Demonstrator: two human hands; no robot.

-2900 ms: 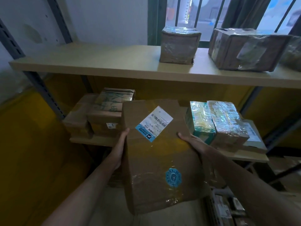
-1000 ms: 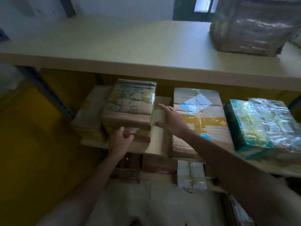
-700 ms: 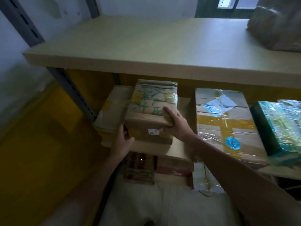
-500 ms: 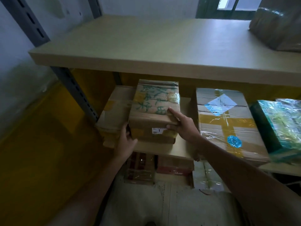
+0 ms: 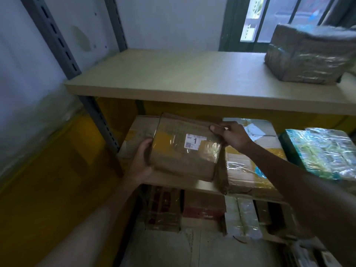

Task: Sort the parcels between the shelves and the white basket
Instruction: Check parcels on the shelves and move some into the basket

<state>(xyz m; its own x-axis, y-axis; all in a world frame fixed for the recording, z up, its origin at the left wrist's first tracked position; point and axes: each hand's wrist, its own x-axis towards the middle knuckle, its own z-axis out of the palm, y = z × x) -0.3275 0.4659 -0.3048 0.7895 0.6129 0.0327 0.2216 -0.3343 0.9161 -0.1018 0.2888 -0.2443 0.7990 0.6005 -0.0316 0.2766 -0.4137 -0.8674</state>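
Parcels sit on a rack with grey slotted uprights (image 5: 57, 41) against a pale wall, and both hands are on one of them. The brown parcel (image 5: 183, 160), a cardboard box under clear tape with a white label (image 5: 194, 141) bearing a large 1, is tipped so that its labelled face looks toward the camera. It is at the front left part of the middle shelf (image 5: 179, 183); whether its lower edge rests on the board cannot be told. The left hand (image 5: 141, 160) grasps its left edge, thumb along that side and fingers hidden behind the box. The right hand (image 5: 234, 136) pinches its upper right corner, fingers curled over the top edge. Behind it and to the left lies a flat cardboard box (image 5: 138, 132), partly covered by it. Just beside it on the right lies a taped carton (image 5: 248, 166) with yellow tape and a blue sticker, crossed by the right forearm, and further right a green package (image 5: 319, 151) in shiny film. The upper shelf (image 5: 173, 78) carries a wrapped bundle (image 5: 308, 56) of brown card and clear film at its right end, in front of a window (image 5: 269, 20) with a dark green frame. Below the middle shelf more boxes (image 5: 204, 207) stand side by side, dim and hard to make out.
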